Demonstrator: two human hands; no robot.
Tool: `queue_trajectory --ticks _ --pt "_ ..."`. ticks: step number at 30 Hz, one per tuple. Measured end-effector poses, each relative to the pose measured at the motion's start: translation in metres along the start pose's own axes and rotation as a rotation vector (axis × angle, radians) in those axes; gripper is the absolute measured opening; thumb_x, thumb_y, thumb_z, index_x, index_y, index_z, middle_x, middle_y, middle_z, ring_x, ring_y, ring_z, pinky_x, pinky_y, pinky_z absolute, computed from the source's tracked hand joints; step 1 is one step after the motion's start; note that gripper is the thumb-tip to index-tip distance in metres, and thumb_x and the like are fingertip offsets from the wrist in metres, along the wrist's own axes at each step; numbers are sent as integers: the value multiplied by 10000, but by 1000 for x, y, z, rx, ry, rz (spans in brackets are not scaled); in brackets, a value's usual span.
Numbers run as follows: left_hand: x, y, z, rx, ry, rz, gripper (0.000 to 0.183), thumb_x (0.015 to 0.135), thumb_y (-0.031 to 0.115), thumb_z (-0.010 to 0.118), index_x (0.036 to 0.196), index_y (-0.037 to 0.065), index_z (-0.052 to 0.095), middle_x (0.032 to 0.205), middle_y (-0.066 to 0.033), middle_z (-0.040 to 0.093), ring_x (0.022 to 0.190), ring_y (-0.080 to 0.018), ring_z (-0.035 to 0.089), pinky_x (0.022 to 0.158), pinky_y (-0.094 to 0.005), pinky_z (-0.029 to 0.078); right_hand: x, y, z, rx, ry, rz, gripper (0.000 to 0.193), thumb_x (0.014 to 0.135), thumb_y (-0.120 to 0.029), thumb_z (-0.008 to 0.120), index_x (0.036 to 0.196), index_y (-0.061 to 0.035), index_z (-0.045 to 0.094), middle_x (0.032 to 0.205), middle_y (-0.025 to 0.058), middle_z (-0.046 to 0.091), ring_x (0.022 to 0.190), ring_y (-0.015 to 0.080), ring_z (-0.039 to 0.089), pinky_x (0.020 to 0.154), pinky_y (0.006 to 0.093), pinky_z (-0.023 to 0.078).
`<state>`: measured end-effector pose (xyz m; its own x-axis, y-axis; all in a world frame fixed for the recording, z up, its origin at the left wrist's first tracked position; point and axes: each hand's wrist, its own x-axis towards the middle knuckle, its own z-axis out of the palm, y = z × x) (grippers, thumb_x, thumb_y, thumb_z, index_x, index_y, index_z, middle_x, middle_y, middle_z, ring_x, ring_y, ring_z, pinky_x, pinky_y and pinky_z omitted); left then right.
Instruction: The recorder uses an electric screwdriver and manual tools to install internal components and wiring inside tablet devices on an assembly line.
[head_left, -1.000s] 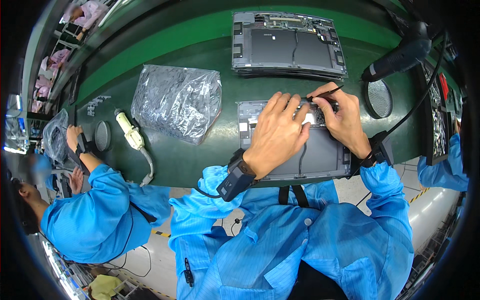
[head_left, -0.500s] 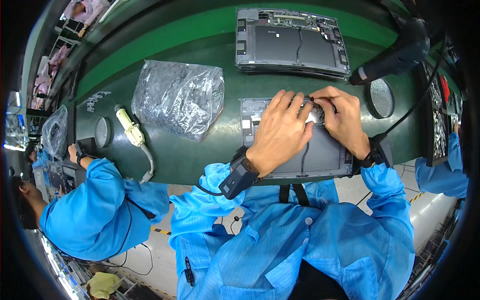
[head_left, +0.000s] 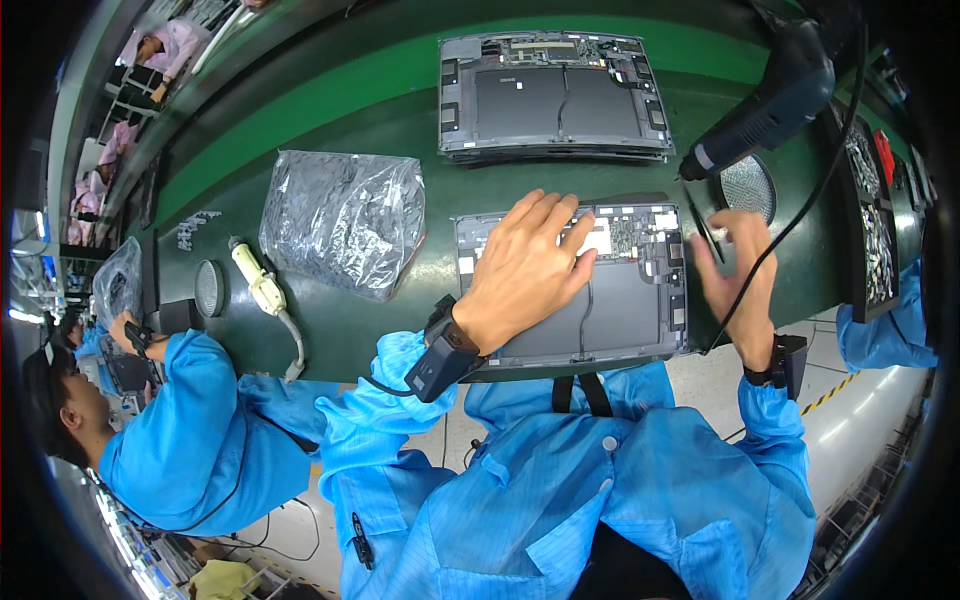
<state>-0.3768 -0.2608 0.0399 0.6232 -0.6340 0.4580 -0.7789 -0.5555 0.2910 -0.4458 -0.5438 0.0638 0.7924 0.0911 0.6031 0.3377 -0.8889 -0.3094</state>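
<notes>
An opened laptop base (head_left: 635, 310) lies in front of me, its circuit board and dark battery exposed. My left hand (head_left: 525, 270) rests palm down on its upper left part, fingers stretched out, hiding some of the board. Just off the laptop's right edge is my right hand (head_left: 745, 280), thumb and fingers apart. A dark pair of tweezers (head_left: 703, 222) lies between its thumb and forefinger; no firm grip on it shows. Farther back, more opened laptop bases (head_left: 520, 105) sit in a stack.
A dark electric screwdriver (head_left: 755, 120) points down at the right, its cable (head_left: 825, 200) crossing by my right hand. Near it stands a round dish (head_left: 750, 190). Leftward are a plastic-wrapped bundle (head_left: 345, 220), a cream tool (head_left: 262, 280), another dish (head_left: 208, 288) and a co-worker (head_left: 200, 430).
My right hand has left the laptop's upper edge and moved right and nearer, beside the tweezers, its fingers spreading. The left hand stays on the laptop. The whole view has shifted slightly.
</notes>
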Motion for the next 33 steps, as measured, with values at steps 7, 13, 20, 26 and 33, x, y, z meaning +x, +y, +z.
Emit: queue_trajectory --ticks 7,13,20,26,33 --pt "2 -2 0 -44 -2 5 345 923 224 808 1221 52 780 1299 -172 728 1168 -403 711 1111 -506 550 37 -25 52 385 -250 -128 248 815 15 859 1037 -24 755 966 116 748 841 313 675 760 414 526" --pt "3 -4 -2 -69 -6 -10 333 922 213 807 1214 55 783 1291 -162 731 1159 -393 715 1096 -508 556 38 -21 69 364 -162 -243 243 815 47 821 1039 -14 749 929 104 721 844 299 664 756 413 508" --pt "4 -10 -2 -110 5 4 325 919 199 809 1210 56 784 1272 -147 736 1123 -374 727 1084 -497 565 43 -24 66 278 -193 -183 190 818 48 810 970 -10 712 924 102 702 829 312 652 759 422 501" --pt "5 -10 -3 -106 1 24 323 921 190 805 1214 54 785 1264 -148 737 1114 -356 730 1085 -495 567 49 -28 64 257 -221 -167 166 801 45 796 902 -13 677 835 97 652 792 319 632 755 429 501" --pt "5 -11 -3 -89 2 40 331 918 189 805 1219 54 784 1251 -148 734 1113 -362 723 1069 -492 572 54 -33 64 183 -252 -164 147 789 30 782 859 -15 661 795 108 629 783 325 637 751 439 509"
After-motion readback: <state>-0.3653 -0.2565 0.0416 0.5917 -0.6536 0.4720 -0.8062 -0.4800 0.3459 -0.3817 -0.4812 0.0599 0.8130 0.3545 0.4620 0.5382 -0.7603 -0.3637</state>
